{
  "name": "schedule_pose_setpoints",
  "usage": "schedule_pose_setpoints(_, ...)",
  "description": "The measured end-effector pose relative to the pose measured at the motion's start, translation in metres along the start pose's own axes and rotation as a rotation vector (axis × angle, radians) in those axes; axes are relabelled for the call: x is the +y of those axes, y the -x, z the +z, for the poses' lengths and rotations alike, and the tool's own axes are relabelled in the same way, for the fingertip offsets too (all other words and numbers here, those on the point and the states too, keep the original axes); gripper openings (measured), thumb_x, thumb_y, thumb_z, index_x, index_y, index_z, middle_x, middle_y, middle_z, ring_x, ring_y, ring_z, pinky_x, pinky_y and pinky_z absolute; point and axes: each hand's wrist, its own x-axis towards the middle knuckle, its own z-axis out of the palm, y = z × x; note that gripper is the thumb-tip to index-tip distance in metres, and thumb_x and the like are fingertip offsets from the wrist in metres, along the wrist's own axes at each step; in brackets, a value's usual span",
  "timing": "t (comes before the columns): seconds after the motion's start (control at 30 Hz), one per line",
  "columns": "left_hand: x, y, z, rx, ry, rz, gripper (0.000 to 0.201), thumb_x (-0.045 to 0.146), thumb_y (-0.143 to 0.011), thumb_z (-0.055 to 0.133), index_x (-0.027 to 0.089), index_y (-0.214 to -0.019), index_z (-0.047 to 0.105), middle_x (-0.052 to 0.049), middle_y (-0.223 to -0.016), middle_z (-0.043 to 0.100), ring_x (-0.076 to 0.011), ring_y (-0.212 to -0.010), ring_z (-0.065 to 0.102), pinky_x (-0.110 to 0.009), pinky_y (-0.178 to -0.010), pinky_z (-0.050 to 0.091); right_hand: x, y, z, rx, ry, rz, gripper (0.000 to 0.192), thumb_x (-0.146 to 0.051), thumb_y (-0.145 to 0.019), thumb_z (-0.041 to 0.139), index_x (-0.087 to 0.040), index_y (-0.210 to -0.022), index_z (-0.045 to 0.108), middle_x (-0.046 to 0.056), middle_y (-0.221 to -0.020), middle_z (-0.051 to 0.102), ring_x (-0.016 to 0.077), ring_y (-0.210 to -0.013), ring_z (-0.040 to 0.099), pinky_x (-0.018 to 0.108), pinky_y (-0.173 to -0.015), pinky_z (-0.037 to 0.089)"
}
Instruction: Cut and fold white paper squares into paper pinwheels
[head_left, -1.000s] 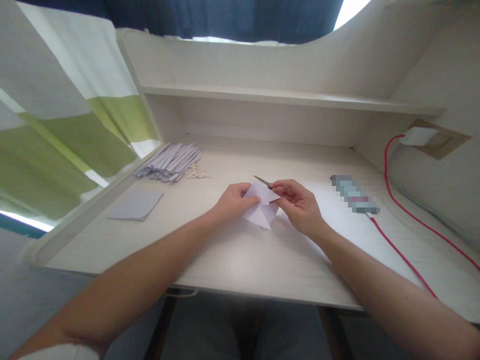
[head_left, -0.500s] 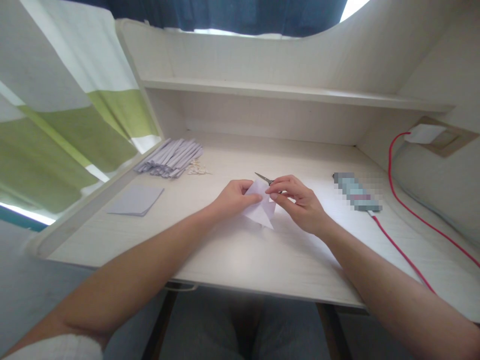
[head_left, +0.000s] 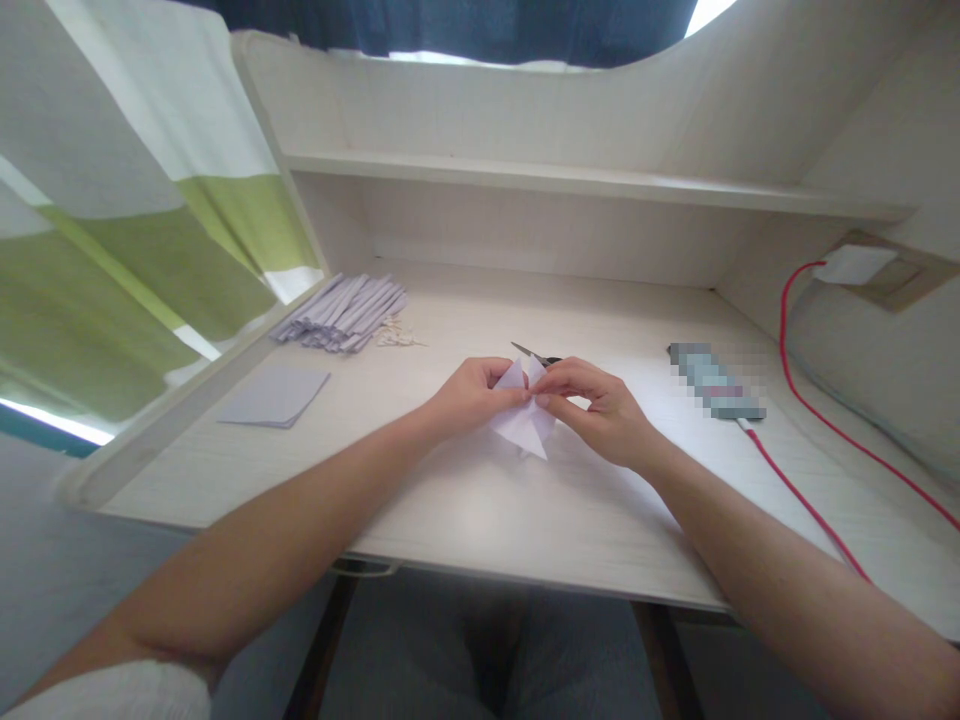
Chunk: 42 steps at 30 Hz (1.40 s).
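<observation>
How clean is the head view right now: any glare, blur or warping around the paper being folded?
Head view: daylight glares at the top edge beside the dark blue curtain; the straight white wooden shelf bows from wide-angle distortion. The folded white paper piece, pinched between left hand and right hand, is fairly sharp with soft shadow beneath. A grey oblong object on the desk is pixelated.
</observation>
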Motion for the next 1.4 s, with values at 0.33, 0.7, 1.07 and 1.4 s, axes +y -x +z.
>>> schedule_pose_setpoints(0.33, -0.003, 0.001, -0.005, -0.083, -0.219, 0.013, 0.023, 0.036, -0.080, 0.073, 0.013, -0.082, 0.073, 0.000, -0.071, 0.063, -0.0116, -0.066, 0.055, -0.023, -0.058, 0.037, -0.015, -0.002, -0.013, -0.244, 0.114, 0.022, 0.006, -0.022, -0.095, 0.069, -0.023, -0.098, 0.075, 0.004, -0.098, 0.072, 0.0195, -0.090, 0.067, 0.036, -0.085, 0.054)
schedule_pose_setpoints(0.7, 0.002, 0.002, -0.011, -0.151, -0.262, 0.010, 0.019, 0.033, -0.081, 0.071, 0.014, -0.083, 0.073, -0.001, -0.073, 0.067, -0.0134, -0.066, 0.060, -0.024, -0.060, 0.040, -0.020, 0.001, -0.016, -0.324, 0.222, 0.031, 0.011, -0.029, -0.099, 0.065, -0.025, -0.099, 0.076, 0.003, -0.094, 0.078, 0.0203, -0.083, 0.069, 0.034, -0.074, 0.053)
schedule_pose_setpoints(1.07, -0.003, -0.008, -0.011, 0.178, -0.078, -0.002, 0.048, 0.043, -0.072, 0.084, 0.011, -0.106, 0.072, -0.009, -0.096, 0.076, -0.0200, -0.087, 0.069, -0.030, -0.077, 0.050, -0.009, -0.003, -0.009, 0.166, 0.055, 0.220, 0.019, -0.039, -0.097, 0.069, -0.021, -0.091, 0.070, 0.002, -0.080, 0.070, 0.0181, -0.073, 0.064, 0.032, -0.065, 0.049)
schedule_pose_setpoints(1.4, 0.000, 0.000, -0.001, 0.046, 0.069, 0.003, 0.041, 0.044, -0.072, 0.087, 0.011, -0.097, 0.081, -0.011, -0.098, 0.081, -0.0221, -0.086, 0.071, -0.033, -0.082, 0.052, -0.011, -0.008, -0.002, 0.160, -0.431, 0.341, 0.024, -0.045, -0.089, 0.077, -0.023, -0.090, 0.068, 0.000, -0.086, 0.070, 0.0152, -0.075, 0.066, 0.031, -0.071, 0.057)
